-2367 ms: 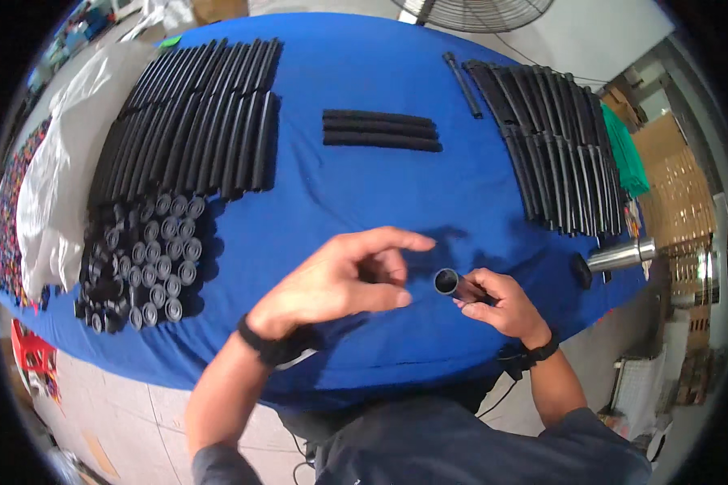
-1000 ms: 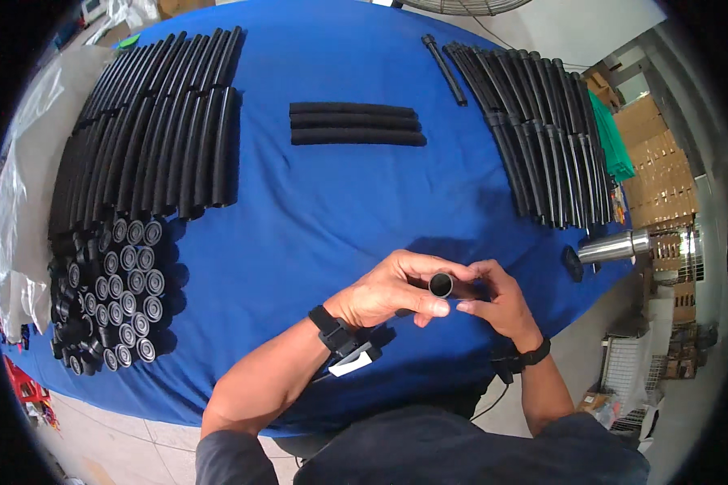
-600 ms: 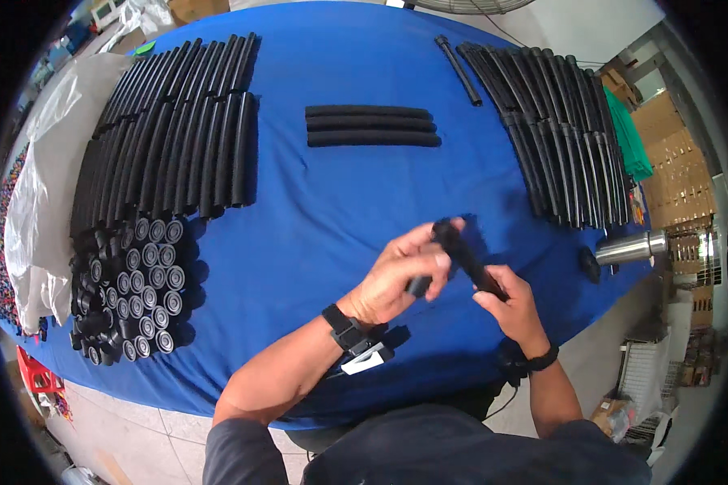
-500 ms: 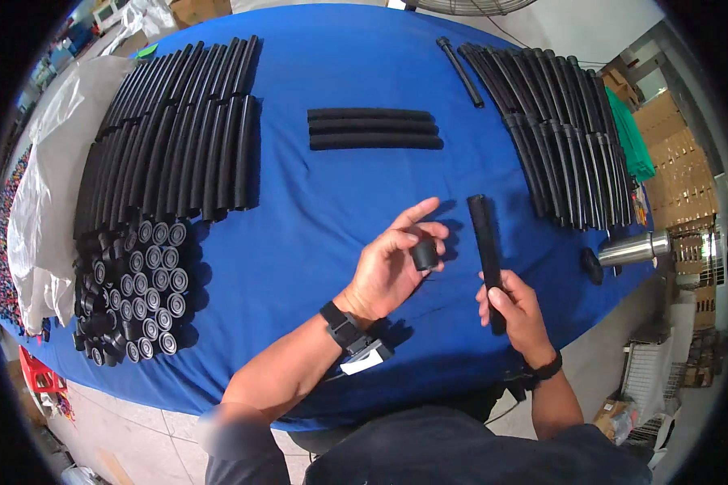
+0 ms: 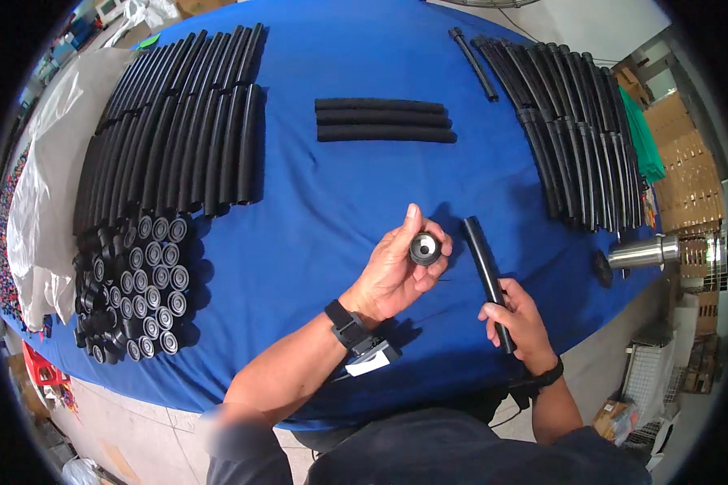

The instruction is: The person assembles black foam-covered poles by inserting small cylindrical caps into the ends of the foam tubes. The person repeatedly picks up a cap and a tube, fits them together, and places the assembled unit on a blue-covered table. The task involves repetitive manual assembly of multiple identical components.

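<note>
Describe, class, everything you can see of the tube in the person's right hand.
The tube is straight, slim and black, with a lengthwise sheen like plastic or metal. The right hand grips its nearer part, thumb across it. Its far end is free, slanting away and leftward above the blue cloth, apart from the left hand.

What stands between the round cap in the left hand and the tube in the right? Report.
Only the fingers of the left hand, curled around the round cap on its right side. Between them and the black tube in the right hand, nothing visible stands; just blue cloth shows.
</note>
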Demonstrator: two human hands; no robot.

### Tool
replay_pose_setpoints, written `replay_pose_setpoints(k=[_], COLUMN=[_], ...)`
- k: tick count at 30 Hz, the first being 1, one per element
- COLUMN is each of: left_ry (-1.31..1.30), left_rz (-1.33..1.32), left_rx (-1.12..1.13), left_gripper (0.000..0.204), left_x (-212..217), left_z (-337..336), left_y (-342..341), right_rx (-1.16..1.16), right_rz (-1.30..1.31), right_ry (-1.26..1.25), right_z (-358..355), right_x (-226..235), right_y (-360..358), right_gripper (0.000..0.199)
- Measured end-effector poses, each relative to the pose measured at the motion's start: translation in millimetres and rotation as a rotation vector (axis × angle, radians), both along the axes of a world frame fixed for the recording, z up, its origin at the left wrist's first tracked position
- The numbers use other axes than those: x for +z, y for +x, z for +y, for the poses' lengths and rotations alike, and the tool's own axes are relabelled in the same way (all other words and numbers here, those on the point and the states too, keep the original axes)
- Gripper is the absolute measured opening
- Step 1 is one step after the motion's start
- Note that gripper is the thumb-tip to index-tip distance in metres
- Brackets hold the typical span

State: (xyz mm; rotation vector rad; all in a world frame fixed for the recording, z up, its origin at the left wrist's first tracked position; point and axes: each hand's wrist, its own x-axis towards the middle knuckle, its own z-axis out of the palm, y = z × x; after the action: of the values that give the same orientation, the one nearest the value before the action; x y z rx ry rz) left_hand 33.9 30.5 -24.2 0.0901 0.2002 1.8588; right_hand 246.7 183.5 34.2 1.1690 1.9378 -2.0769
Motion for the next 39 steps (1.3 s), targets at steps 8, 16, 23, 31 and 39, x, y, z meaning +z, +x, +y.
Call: replay_pose_setpoints(k=[8,16,23,31,39], left_ry=[-0.039,-0.005,-0.128,-0.326,-0.259], left_rz=[0.021,0.090,0.106,0.053,-0.047], left_rx=[-0.044,-0.086,0.083,0.300,0.293], left_gripper=[0.054,0.059,0.062,0.070,0.067], left_x=[7,1,-3,7,15], left_z=[-3,-5,-5,-1,-1], left_y=[0,0,-5,-9,-15], right_rx=[-0.001,-0.001,0.042,0.302,0.244], right_rz=[0.009,0.018,0.069,0.160,0.170], right_ry=[0.030,0.038,0.073,-0.103,-0.300], right_z=[-3,-4,-8,-48,-55], right_x=[-2,-1,2,26,4], right_y=[-2,-3,1,-4,-12], right_gripper=[0.035,0.035,0.032,0.039,0.038])
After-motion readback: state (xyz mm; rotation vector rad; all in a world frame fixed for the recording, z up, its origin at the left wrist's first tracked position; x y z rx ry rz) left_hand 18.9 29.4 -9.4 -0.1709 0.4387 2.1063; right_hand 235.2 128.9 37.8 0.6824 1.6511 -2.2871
